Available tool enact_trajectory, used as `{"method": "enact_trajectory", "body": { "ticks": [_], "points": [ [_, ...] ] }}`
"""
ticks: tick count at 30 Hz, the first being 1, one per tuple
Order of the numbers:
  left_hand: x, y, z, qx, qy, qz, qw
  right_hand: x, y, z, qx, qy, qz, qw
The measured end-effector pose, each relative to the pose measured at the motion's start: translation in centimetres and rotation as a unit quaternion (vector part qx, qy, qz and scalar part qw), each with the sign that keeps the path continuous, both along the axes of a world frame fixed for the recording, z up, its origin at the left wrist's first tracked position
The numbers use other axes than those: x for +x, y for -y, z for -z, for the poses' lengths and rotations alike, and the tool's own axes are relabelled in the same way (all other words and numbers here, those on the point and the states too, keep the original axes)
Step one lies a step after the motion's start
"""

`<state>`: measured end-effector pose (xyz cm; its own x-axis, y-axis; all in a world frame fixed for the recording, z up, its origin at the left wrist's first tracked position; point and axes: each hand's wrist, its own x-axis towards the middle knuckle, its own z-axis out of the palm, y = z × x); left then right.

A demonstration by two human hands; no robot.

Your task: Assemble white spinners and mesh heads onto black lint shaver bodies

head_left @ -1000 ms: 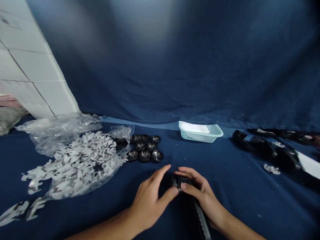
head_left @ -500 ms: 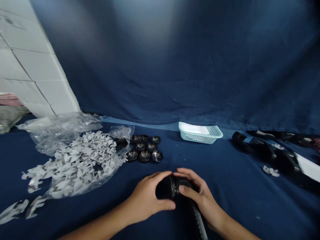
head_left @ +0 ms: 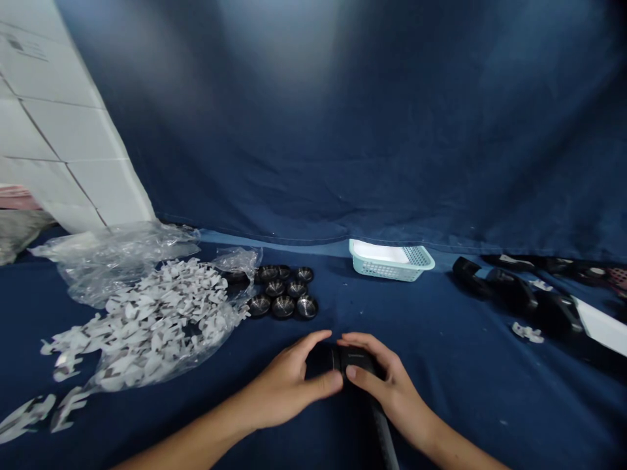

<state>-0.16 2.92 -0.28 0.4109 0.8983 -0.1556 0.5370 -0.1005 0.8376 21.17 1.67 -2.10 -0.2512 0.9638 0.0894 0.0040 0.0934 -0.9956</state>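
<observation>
A black appliance shaped like a hair dryer (head_left: 357, 358) is held low in the middle of the head view, its long handle slanting down toward the bottom edge. My right hand (head_left: 394, 382) is closed around its head, thumb on the near side and fingers over the far side. My left hand (head_left: 289, 378) curves around the dark left end, its thumb against the near side. Shadow obscures much of that end. Beyond my hands, several black round caps (head_left: 283, 305) with silvery radial patterns stand grouped on the blue cloth (head_left: 343, 300).
At left lies a heap of white plastic parts (head_left: 161, 320) on clear plastic bags (head_left: 122, 254). A pale green basket (head_left: 386, 271) holding something white stands at the back. More black appliances (head_left: 514, 290) and a small white part (head_left: 528, 332) lie at right. A blue curtain (head_left: 343, 130) hangs behind.
My left thumb has moved up and right against the appliance, and the left fingertips have shifted slightly left. The handle has swung slightly left. My right hand keeps its grip.
</observation>
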Motion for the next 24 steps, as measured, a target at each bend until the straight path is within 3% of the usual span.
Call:
{"method": "enact_trajectory", "body": {
  "ticks": [2,7,12,16,20,24],
  "points": [
    [0.1,-0.1,0.1,0.005,-0.011,-0.009,1.0,-0.2,0.2,-0.1,0.001,0.011,0.002,1.0],
    [-0.2,0.1,0.5,0.066,0.007,0.037,0.997,-0.5,0.7,0.0,0.002,0.014,0.002,1.0],
    [-0.1,0.1,0.6,0.084,-0.004,0.01,0.996,-0.4,0.5,0.3,0.015,0.018,-0.01,1.0],
    [0.0,0.2,1.1,0.1,-0.022,0.047,0.994,-0.3,0.3,0.2,0.021,0.022,-0.021,0.999],
    [0.1,0.0,1.3,0.097,-0.004,0.005,0.995,-0.2,0.3,0.0,0.01,0.019,-0.026,0.999],
    [0.2,-0.6,0.4,0.104,0.002,-0.013,0.994,-0.3,0.3,-0.1,0.008,0.026,-0.023,0.999]
  ]
}}
